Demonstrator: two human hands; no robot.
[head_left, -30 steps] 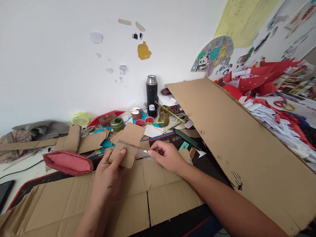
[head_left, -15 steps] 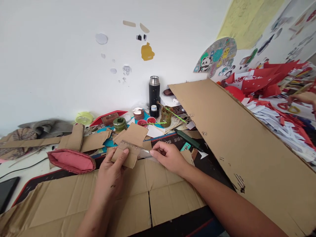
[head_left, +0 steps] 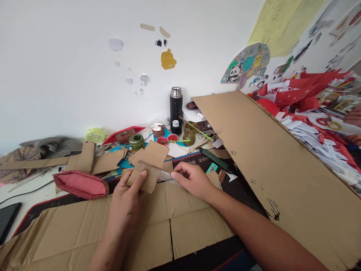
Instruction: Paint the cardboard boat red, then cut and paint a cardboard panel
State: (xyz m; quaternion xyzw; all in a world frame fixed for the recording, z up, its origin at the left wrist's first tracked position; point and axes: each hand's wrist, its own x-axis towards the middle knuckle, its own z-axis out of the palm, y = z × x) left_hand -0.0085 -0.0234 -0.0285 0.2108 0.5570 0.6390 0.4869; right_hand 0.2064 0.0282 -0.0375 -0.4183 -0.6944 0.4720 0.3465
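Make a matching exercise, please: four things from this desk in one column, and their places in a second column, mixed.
1. clear ruler
2. black flask
3. pink cushion
4. big cardboard sheet

A. upright by the wall
B. leaning at the right
C. held across a small cardboard piece by left hand and right hand
D. left of the hands

Pairs: 1-C, 2-A, 3-D, 4-B

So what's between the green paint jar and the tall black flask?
In the head view, a brown-lidded jar and a red paint pot sit between the green paint jar and black flask.
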